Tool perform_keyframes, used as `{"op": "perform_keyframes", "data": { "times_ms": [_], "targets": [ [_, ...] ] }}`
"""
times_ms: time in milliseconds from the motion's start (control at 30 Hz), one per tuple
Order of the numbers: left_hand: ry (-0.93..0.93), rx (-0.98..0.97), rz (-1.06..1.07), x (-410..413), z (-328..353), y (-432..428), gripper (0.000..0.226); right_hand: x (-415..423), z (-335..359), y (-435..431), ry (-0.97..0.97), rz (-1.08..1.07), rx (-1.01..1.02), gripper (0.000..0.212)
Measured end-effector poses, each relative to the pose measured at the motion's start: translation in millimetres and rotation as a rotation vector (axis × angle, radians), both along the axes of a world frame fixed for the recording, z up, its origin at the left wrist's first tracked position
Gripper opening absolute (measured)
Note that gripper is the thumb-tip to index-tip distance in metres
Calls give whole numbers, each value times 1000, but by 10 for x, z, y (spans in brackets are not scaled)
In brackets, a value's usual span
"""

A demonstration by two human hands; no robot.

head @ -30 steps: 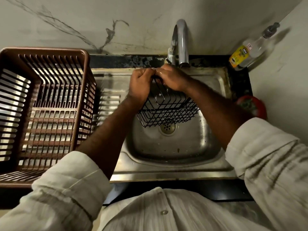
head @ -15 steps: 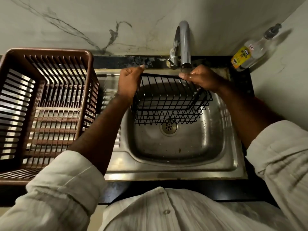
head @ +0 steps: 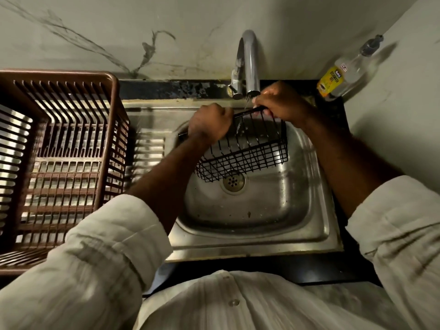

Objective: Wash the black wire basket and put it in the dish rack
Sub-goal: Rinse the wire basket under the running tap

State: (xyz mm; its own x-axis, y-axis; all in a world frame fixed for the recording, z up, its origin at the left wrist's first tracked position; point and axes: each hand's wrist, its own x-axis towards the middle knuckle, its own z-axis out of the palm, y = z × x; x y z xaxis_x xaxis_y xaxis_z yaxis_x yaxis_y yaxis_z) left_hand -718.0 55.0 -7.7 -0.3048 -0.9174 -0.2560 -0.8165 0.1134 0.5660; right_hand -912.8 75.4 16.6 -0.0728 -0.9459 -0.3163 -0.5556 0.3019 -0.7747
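The black wire basket (head: 247,153) hangs tilted over the steel sink (head: 257,236), under the tap (head: 250,63). A thin stream of water runs from the spout onto its upper rim. My left hand (head: 209,122) grips the basket's left rim. My right hand (head: 278,103) grips the upper right rim, just below the spout. The brown plastic dish rack (head: 59,151) stands to the left of the sink, with nothing in it.
A clear bottle of dishwash gel (head: 342,72) with a yellow label leans in the back right corner. The wall rises close behind the tap and on the right. A ribbed steel drainboard (head: 147,148) lies between rack and basin.
The basket has tilted, its right end now higher, and my hands have shifted right along the rim. Water now runs from the tap onto the basket.
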Motion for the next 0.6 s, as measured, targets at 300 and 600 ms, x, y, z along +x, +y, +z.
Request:
{"op": "perform_keyframes", "data": {
  "times_ms": [300, 600],
  "targets": [
    [540, 376, 564, 206, -514, 74, 32, 187, -83, -50, -88, 86, -75, 22],
    [647, 306, 499, -81, -338, 130, 40, 452, -270, 7, 235, 193, -352, 31]
  ]
}}
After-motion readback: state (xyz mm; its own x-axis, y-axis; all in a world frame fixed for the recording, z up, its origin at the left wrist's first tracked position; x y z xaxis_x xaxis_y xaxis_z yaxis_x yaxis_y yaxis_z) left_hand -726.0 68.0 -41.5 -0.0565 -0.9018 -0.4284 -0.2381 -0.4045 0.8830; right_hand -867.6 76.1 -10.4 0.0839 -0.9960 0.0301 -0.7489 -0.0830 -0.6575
